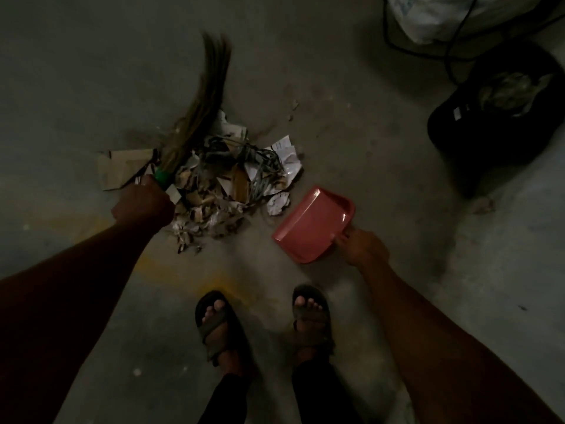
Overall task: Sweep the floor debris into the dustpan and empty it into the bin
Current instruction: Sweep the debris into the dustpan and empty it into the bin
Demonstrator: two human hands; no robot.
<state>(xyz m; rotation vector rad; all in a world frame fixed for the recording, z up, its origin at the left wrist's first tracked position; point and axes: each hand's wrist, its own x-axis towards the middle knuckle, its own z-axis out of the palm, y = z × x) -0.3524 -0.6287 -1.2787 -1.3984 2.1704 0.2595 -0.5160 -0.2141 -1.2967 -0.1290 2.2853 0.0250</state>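
A heap of debris [232, 182], crumpled paper, cardboard scraps and tangled wire, lies on the grey concrete floor. My left hand [143, 206] grips the green-banded handle of a grass broom [201, 102], whose blurred bristles fan up and away beyond the heap's left side. A red dustpan [312, 224] lies on the floor just right of the heap, empty. My right hand [362, 247] holds its handle at the pan's near right corner. The black bin [492, 117], lined and partly filled, stands at the far right.
A flat cardboard piece [122, 169] lies left of the heap. Small scraps [293, 108] dot the floor beyond it. A white sack [452, 16] and black cables [428, 50] sit at the top right. My sandalled feet [263, 325] stand near the bottom centre.
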